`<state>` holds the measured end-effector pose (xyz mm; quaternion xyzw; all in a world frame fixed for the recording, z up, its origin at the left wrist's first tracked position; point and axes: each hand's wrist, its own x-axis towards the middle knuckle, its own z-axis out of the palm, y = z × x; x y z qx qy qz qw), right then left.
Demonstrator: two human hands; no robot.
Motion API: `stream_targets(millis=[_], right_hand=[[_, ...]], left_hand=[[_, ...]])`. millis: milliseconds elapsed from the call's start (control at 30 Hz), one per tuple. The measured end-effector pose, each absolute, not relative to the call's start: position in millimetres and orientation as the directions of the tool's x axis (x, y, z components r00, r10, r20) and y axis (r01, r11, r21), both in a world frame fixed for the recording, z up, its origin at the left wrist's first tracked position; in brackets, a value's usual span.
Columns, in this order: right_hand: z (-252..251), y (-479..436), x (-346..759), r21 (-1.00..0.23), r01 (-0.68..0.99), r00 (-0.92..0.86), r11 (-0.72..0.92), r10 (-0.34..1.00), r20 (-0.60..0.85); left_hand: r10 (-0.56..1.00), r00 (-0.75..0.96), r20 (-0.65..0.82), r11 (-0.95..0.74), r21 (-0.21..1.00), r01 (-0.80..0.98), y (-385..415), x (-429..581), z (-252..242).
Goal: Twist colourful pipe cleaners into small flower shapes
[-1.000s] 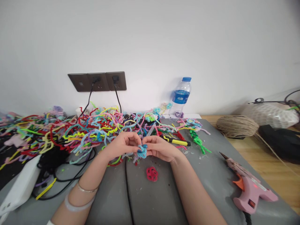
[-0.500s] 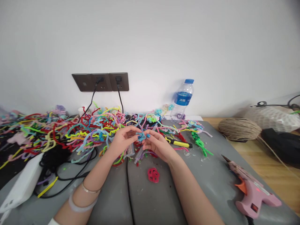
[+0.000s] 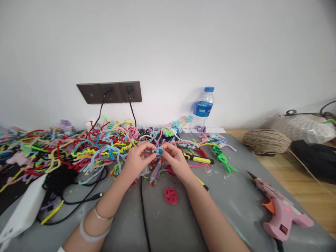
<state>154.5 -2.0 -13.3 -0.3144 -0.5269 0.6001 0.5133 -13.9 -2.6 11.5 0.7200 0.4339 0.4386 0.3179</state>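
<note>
Between my two hands is a small looped piece of light-blue pipe cleaner (image 3: 156,151), partly covered by the fingers. My left hand (image 3: 138,158) pinches it from the left with thumb and fingertips. From the right, my right hand (image 3: 176,161) pinches the same piece; its thumb nail is blue. Just below the hands on the grey mat lies a pinkish-red flower of pipe-cleaner loops (image 3: 170,196). Behind and left of the hands spreads a tangled heap of coloured pipe cleaners (image 3: 97,147).
A pink glue gun (image 3: 283,213) lies at right, near a ball of twine (image 3: 266,141). Yellow-black cutter (image 3: 201,159) and green twisted pipe cleaners (image 3: 222,159) lie right of the hands. A water bottle (image 3: 203,109) stands by the wall; a white power strip (image 3: 25,208) lies left with black cables.
My fingers have shifted their pinch on the blue piece, the right fingers curling closer over it. My right forearm has moved slightly, showing another yellow-black tool end beside it. The view shifted a little.
</note>
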Motion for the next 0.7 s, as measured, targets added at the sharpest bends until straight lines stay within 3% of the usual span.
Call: stream_targets(millis=[267,500,700], right_hand=[[-15.6,-3.0,150.9,-0.95,-0.258,-0.222,0.176,0.946,0.236],[-15.5,-4.2,150.0,-0.952,-0.203,-0.203,0.227,0.942,0.268],[-13.4,-4.1,151.8,-0.954,-0.145,-0.23,0.264,0.929,0.291]], left_hand=[[0.923,0.161,0.348,-0.383,0.862,0.332,-5.4,-10.2,13.5],[0.986,0.148,0.08,-0.113,0.966,0.231,-4.4,-10.9,13.8],[0.981,0.171,-0.09,0.065,0.987,0.15,-2.7,-11.8,14.9]])
